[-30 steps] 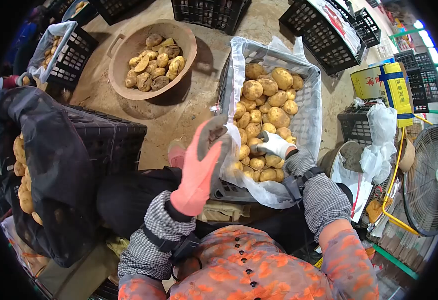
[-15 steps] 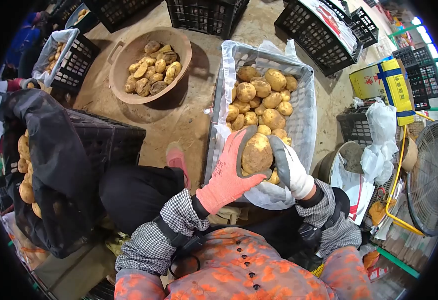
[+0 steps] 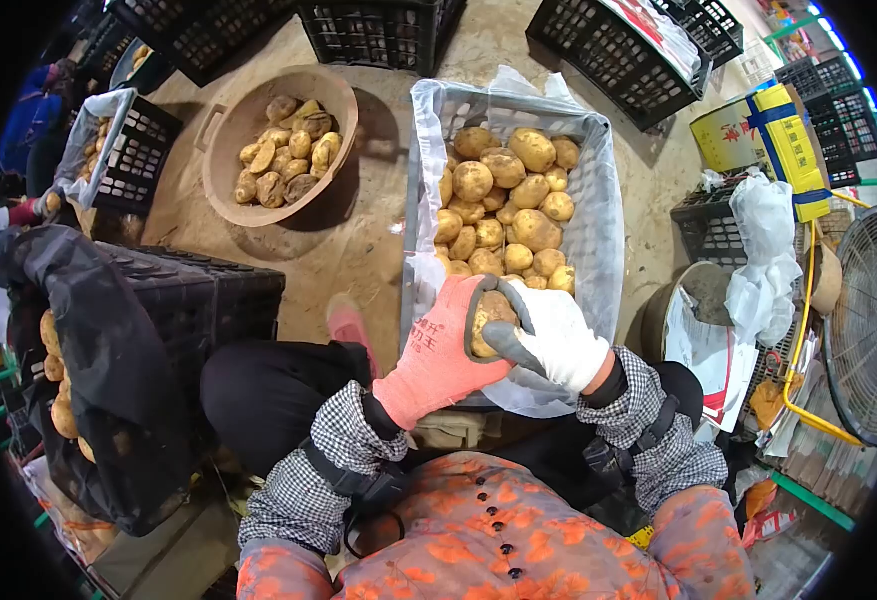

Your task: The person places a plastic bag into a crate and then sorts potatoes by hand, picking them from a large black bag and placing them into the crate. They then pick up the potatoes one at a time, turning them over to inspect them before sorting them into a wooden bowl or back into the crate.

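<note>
Between both hands, over the near end of the lined crate, I hold a large brownish potato (image 3: 492, 318). My left hand (image 3: 448, 345), in a pink glove with a grey palm, wraps its left side. My right hand (image 3: 555, 342), in a white glove with grey fingers, closes on it from the right and covers part of its surface. Beneath and beyond them stands a crate (image 3: 598, 230) lined with translucent plastic. Many yellow potatoes (image 3: 536, 230) are heaped inside it.
A brown basin (image 3: 220, 190) with cut and dark potatoes stands at upper left. At left, black cloth (image 3: 108, 350) drapes over potatoes beside a black crate (image 3: 243, 285). On the right are a fan (image 3: 863, 330) and a yellow box (image 3: 788, 150). A co-worker's arm (image 3: 23, 210) shows far left.
The potato has turned in my hands and come slightly left and nearer. My right hand has swung round, its back now facing up and its fingers covering more of the potato.
</note>
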Demonstrator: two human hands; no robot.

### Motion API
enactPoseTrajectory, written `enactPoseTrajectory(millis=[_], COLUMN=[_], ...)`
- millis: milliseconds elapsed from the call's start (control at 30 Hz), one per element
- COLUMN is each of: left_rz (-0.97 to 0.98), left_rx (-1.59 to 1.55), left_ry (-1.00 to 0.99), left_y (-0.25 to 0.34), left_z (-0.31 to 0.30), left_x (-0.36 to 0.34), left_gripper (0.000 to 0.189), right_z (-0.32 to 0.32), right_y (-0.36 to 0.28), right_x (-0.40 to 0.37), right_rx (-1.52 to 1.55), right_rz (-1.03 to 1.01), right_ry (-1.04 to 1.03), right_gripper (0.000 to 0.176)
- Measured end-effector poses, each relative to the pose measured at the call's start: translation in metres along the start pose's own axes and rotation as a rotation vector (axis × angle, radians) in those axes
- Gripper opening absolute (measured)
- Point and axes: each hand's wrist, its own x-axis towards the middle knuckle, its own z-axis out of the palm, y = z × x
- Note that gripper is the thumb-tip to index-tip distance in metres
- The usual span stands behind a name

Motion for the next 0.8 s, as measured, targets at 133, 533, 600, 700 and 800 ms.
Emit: enactPoseTrajectory(millis=[133, 533, 600, 700, 800], left_rz=[-0.031, 0.048, -0.028, -0.155, -0.105], left_rx=[0.123, 0.161, -0.072, -0.388, -0.241], left_ry=[-0.069, -0.132, -0.167, -0.316, -0.189], left_y=[-0.008, -0.030, -0.020, -0.014, -0.014], left_z=[-0.004, -0.005, -0.008, -0.017, -0.018], left_x=[-0.015, -0.014, -0.018, -0.015, -0.010], left_gripper=[0.086, 0.064, 0.063, 0.060, 0.088], right_z=[0.025, 0.042, 0.041, 0.031, 0.024], right_y=[0.037, 0.026, 0.018, 0.016, 0.038], right_x=[-0.006, 0.005, -0.004, -0.008, 0.009], right_rx=[-0.122, -0.066, 0.216, 0.336, 0.288], right_rz=[-0.396, 0.052, 0.108, 0.077, 0.073], right_ry=[0.098, -0.041, -0.012, -0.012, 0.180], right_gripper=[0.038, 0.035, 0.037, 0.041, 0.035])
